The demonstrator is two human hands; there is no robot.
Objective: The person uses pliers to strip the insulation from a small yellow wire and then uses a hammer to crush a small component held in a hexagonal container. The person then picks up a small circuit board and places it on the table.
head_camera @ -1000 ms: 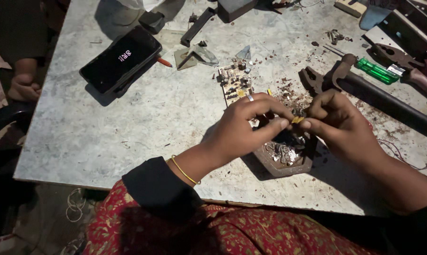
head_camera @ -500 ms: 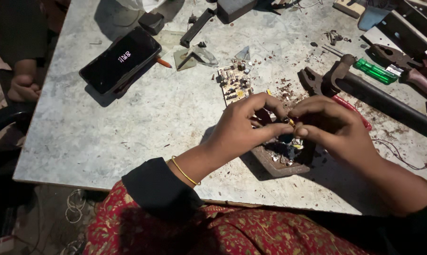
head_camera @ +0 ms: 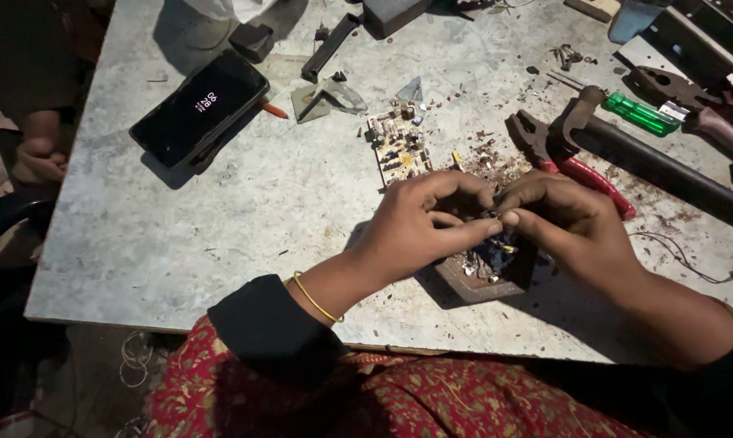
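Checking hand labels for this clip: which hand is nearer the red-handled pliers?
Right. The right hand lies just beside the red-handled pliers; the left hand sits farther left, across the small tray.

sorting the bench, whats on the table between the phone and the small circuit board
In the head view, between the phone and the circuit board lie a red-tipped pencil stub and grey triangular scraps.

A dark phone (head_camera: 197,109) lies on the grey bench (head_camera: 245,219), well apart from a small circuit board (head_camera: 399,146), red-handled pliers (head_camera: 565,158) and a green-handled screwdriver (head_camera: 640,113).
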